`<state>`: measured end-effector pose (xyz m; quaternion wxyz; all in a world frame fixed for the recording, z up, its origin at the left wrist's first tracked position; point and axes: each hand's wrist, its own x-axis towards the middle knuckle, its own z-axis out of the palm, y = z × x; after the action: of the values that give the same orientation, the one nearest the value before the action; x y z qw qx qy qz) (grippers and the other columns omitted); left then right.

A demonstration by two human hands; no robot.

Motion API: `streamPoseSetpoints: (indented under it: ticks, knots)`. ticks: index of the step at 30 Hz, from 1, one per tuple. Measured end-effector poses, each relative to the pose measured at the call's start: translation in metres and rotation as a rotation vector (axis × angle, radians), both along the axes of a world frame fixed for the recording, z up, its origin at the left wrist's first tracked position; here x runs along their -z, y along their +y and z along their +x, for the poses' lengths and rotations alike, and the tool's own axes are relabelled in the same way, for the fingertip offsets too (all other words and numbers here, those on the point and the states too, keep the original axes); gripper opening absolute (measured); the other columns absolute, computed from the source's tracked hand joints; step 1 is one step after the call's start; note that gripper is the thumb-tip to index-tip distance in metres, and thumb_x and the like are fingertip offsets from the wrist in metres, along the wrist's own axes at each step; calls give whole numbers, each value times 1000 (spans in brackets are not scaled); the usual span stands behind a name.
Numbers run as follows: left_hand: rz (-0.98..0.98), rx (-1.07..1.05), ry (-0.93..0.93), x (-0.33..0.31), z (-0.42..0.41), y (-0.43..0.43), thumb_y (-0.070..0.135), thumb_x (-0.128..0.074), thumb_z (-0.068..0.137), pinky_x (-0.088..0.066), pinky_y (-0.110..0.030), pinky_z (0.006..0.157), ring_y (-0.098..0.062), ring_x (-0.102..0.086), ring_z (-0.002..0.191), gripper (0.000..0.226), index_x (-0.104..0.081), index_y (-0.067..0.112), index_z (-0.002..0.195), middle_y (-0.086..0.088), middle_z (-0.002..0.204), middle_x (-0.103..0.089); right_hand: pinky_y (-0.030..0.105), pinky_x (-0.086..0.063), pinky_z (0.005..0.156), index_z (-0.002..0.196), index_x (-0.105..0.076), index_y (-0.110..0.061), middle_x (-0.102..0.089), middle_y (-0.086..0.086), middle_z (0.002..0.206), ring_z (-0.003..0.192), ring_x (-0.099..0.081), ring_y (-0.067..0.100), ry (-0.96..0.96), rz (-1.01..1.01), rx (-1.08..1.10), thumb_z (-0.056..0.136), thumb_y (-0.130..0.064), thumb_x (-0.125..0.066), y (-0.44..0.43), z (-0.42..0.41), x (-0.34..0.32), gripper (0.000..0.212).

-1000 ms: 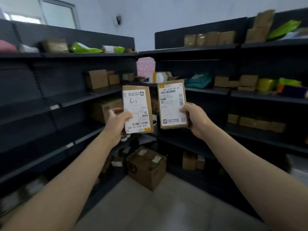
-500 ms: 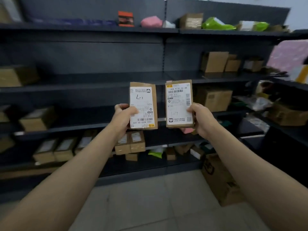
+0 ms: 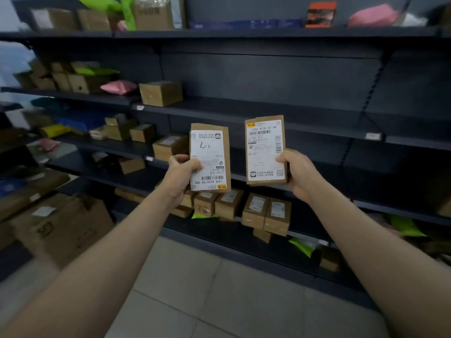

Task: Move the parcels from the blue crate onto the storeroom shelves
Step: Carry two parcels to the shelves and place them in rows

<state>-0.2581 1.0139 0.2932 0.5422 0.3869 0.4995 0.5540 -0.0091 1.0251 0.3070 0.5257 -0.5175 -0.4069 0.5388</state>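
Left hand (image 3: 179,175) fingers gripping one labelled parcel (image 3: 210,157), right hand (image 3: 299,173) fingers gripping another parcel (image 3: 265,150), shelves (image 3: 268,111) behind

Dark grey metal shelving (image 3: 268,76) fills the view in several tiers from edge to edge, with slotted upright posts (image 3: 372,86) between the bays and small white label strips (image 3: 372,136) on the front edges. Below lies a floor (image 3: 219,301) of pale square tiles with thin joints. At the far left a bright pale patch (image 3: 12,59) shows, too blurred to tell wall from window.
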Motion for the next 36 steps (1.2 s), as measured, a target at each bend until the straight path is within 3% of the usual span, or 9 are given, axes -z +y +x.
streamPoseSetpoints:
  ticks: [11,18,24,33,36]
  knots:
    - [-71,-25,6,33,-104,101,5,-58,89,-59,-29,56,-19,-71,74,41,-32,20,118,-10,103,-64,47,-52,94,135,-47,-16,-68,6,115,103,-66,25,-44,-52,-76,92,-7,-49,116,-110,40,44]
    - [-158,28,79,50,-162,188,8,-59,89,-57,-28,53,-22,-70,76,43,-32,19,121,-13,107,-64,36,-56,76,133,-48,-16,-67,7,112,97,-66,22,-34,-125,-39,93,-7,-50,190,-169,63,40]
    - [-222,85,79,75,-172,254,6,-58,88,-52,-23,46,-16,-69,65,45,-33,15,124,-12,103,-64,36,-56,74,133,-48,-14,-67,8,112,96,-67,23,-74,-191,-19,93,-8,-50,245,-182,83,41]
    - [-260,51,89,112,-170,354,5,-57,87,-51,-23,47,-16,-69,65,45,-33,13,124,-10,98,-65,31,-54,62,134,-48,-11,-68,10,111,90,-68,22,-104,-263,-35,91,-4,-50,347,-175,114,43]
    - [-274,50,95,125,-173,382,5,-57,87,-52,-24,47,-16,-68,66,43,-33,13,121,-10,97,-64,32,-53,64,131,-52,-12,-69,9,111,89,-67,21,-113,-289,-53,92,-6,-50,377,-175,122,39]
